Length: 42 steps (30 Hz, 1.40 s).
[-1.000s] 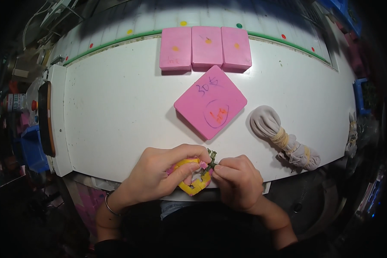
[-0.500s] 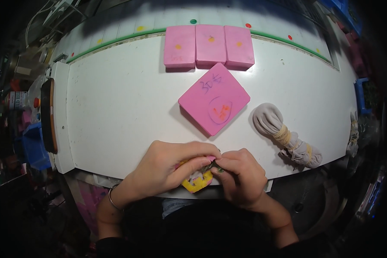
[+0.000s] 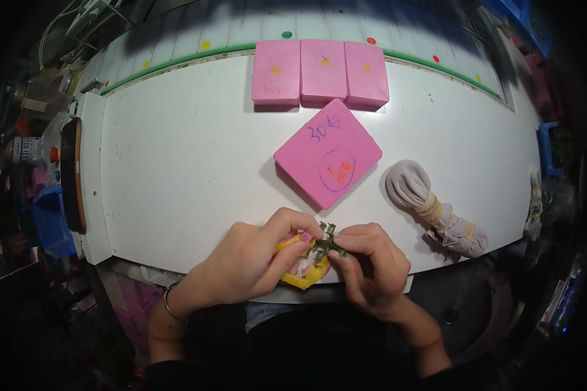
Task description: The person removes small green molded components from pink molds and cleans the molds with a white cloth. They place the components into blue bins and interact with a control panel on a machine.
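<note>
As I looked down from the head view, both my hands were together at the near edge of the white table [image 3: 176,163]. My left hand [image 3: 248,260], with a thin bracelet [image 3: 169,305] at its wrist, was closed in a pinch on the yellow-and-pink ring [image 3: 299,281], thumb and forefinger meeting at its upper part while the lower curve showed beneath them. My right hand [image 3: 377,267] pinched the small dark green piece [image 3: 326,246] between thumb and forefinger, just at the ring's right side; its prongs stuck up between my two hands. Whether the two parts were joined I could not tell, since my fingers covered much of them, nor whether the ring touched the table.

Just beyond my hands a pink block [image 3: 327,156] lay turned cornerwise, handwriting on its top. Behind it three more pink blocks [image 3: 323,70] stood side by side in a row, each with a yellowish spot, against the green strip [image 3: 195,60] along the far side. To the right of the turned block lay a grey cloth bundle [image 3: 407,182], bound with pale bands [image 3: 429,207].
</note>
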Each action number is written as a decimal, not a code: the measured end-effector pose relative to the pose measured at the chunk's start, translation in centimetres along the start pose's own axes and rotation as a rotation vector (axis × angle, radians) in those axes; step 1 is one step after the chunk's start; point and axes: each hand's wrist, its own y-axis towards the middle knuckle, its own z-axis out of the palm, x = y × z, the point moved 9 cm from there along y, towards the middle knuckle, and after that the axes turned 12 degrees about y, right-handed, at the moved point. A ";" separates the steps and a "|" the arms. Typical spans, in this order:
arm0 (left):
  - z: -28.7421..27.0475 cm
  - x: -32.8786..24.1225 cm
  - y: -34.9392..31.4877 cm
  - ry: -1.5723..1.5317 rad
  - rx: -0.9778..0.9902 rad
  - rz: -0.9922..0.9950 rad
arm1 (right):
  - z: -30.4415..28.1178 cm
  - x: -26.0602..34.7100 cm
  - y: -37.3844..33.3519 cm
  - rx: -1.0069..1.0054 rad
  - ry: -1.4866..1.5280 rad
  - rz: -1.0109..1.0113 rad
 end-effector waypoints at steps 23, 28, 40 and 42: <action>-1.4 1.2 -1.1 -0.081 -0.020 -0.180 | -1.9 -2.0 -0.7 -0.116 0.197 0.201; -1.5 0.9 -1.2 -0.056 -0.133 -0.078 | -2.6 -2.0 -0.8 -0.181 0.511 0.273; -2.2 -2.5 -0.6 0.381 -0.530 0.146 | -4.7 1.9 0.4 -0.184 0.672 0.095; -2.1 -2.7 -0.9 0.356 -0.566 0.113 | -5.1 2.4 0.5 -0.196 0.673 0.081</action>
